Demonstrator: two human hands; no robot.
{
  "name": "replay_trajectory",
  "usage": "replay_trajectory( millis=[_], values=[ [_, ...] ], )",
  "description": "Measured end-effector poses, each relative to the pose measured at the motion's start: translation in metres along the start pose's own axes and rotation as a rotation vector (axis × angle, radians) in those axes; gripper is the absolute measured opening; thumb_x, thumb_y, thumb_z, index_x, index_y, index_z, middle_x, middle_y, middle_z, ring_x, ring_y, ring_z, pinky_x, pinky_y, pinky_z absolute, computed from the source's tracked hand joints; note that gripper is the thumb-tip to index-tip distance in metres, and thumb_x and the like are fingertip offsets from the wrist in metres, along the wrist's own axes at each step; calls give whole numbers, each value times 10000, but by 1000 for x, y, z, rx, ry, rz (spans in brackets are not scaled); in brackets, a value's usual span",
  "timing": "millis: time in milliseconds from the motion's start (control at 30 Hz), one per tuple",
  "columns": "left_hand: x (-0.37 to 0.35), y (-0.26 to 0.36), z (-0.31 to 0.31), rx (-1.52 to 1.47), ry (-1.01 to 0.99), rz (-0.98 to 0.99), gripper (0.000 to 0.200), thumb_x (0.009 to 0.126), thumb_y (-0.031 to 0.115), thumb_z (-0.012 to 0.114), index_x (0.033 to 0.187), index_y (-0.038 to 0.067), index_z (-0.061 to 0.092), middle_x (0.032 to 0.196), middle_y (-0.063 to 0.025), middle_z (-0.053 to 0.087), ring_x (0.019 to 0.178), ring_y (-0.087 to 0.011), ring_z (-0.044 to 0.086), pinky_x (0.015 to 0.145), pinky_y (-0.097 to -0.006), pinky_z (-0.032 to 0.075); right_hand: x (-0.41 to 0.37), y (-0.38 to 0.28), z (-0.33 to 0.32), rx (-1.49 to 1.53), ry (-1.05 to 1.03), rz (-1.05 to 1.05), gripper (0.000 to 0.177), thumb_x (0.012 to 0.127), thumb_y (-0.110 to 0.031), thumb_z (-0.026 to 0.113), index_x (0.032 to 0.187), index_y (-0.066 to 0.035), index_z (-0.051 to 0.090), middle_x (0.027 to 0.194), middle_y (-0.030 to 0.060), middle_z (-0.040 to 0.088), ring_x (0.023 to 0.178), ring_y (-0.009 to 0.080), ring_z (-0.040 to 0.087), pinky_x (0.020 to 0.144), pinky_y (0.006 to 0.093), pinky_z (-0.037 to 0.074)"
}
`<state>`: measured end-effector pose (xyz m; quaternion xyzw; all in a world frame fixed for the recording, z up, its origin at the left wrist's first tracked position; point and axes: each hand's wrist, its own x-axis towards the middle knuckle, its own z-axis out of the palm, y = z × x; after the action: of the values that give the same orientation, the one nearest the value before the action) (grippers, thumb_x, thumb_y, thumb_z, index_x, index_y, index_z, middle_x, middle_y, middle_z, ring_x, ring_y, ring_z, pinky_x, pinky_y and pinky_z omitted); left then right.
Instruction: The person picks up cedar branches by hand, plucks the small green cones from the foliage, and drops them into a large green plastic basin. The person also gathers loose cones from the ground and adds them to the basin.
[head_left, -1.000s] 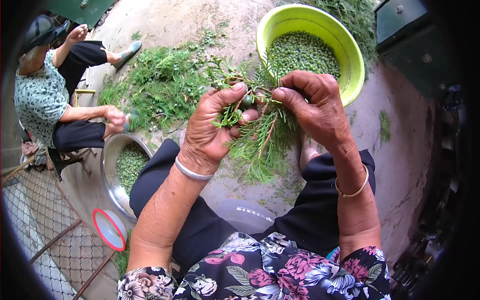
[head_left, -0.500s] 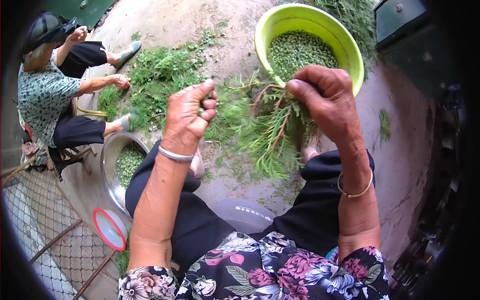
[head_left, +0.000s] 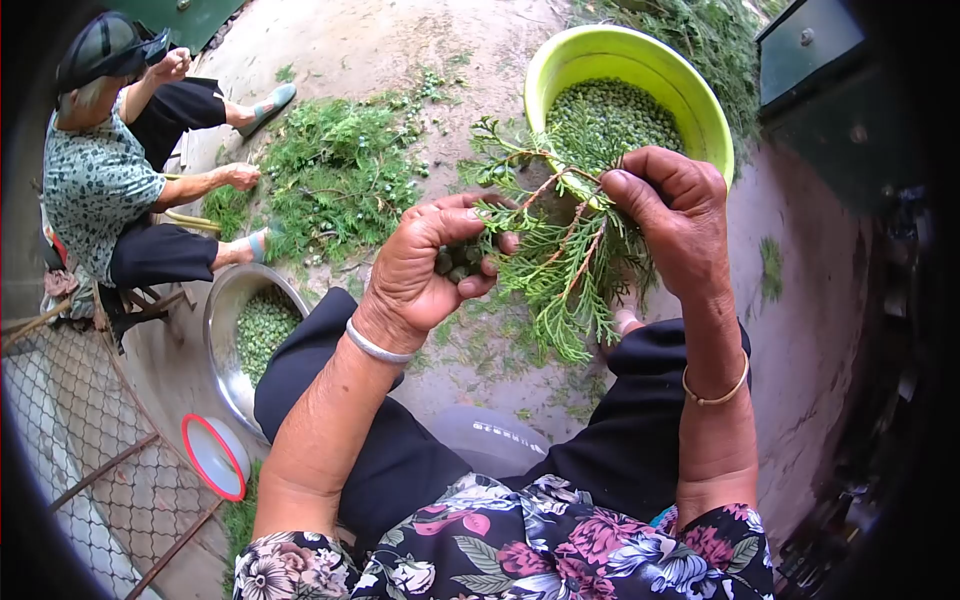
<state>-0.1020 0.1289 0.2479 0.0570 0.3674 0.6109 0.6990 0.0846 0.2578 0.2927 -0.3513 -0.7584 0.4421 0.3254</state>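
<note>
My right hand [head_left: 675,215] is closed in a pinch on the stem of a leafy evergreen sprig [head_left: 575,255], whose feathery green fronds hang down and spread to the left. Several small round green berries [head_left: 462,258] lie in the curled fingers of my left hand [head_left: 425,262]. Its thumb and fingertips meet the sprig's left side; exactly what they pinch there is hidden by leaves. Behind the sprig stands a yellow-green basin [head_left: 545,70], with a heap of the same green berries [head_left: 615,115] inside.
At the left a seated co-worker [head_left: 105,190] reaches toward a pile of green cuttings [head_left: 335,170]. A metal basin [head_left: 225,365] of berries stands by my left knee, near a red-rimmed bowl [head_left: 215,458] and wire mesh [head_left: 80,440]. More branches [head_left: 700,50] lie beyond the yellow-green basin.
My left hand has moved right to the sprig, its fist loosening so that berries show in it. The sprig, blurred before, now hangs steadier in my right hand.
</note>
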Motion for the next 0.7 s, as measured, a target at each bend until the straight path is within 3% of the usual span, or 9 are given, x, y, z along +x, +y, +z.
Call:
replay_trajectory(
  millis=[200, 333, 400, 500, 633, 700],
  values=[
    [-8, 5, 1, -255, -107, -83, 259, 884, 142, 536, 1087, -16, 557, 851, -172, 647, 586, -161, 576, 414, -222, 411, 0, -1, 4, 9, -39, 23, 115, 767, -51, 686, 738, 45, 629, 544, 48, 557, 505, 80, 474, 492, 254, 385],
    [-9, 6, -6, -133, -209, 2, 349, 884, 166, 564, 1152, -51, 508, 944, -217, 624, 662, -176, 622, 396, -220, 424, -3, -1, 6, -15, -42, -12, 107, 764, -47, 683, 747, 46, 633, 561, 63, 573, 520, 97, 501, 506, 267, 400],
    [-16, 10, 6, 209, 8, 42, 256, 849, 113, 614, 1050, -37, 562, 782, -153, 631, 536, -125, 561, 367, -210, 378, -4, -1, 5, -15, -40, -26, 104, 763, -45, 682, 750, 46, 634, 568, 68, 579, 525, 104, 511, 511, 272, 405],
    [-13, 14, 10, 311, 142, 118, 157, 816, 56, 637, 943, -22, 588, 685, -113, 611, 472, -98, 517, 361, -203, 366, -4, -3, 4, -55, -81, -5, 97, 763, -44, 677, 752, 45, 638, 577, 75, 587, 531, 114, 523, 520, 277, 412],
    [-6, 22, 2, 395, 272, 217, 109, 823, 47, 621, 912, -4, 582, 717, -94, 602, 515, -81, 516, 381, -196, 365, -3, -1, -2, -134, -112, -44, 82, 782, -40, 662, 747, 33, 661, 567, 49, 582, 527, 92, 514, 517, 260, 413],
    [-2, 34, -18, 254, 323, 243, 134, 825, 42, 619, 943, -1, 571, 765, -87, 588, 563, -81, 505, 411, -194, 374, 1, 0, -15, 136, 84, 108, 93, 808, -54, 656, 753, 17, 680, 588, 13, 601, 526, 56, 505, 507, 223, 407]
  ],
)
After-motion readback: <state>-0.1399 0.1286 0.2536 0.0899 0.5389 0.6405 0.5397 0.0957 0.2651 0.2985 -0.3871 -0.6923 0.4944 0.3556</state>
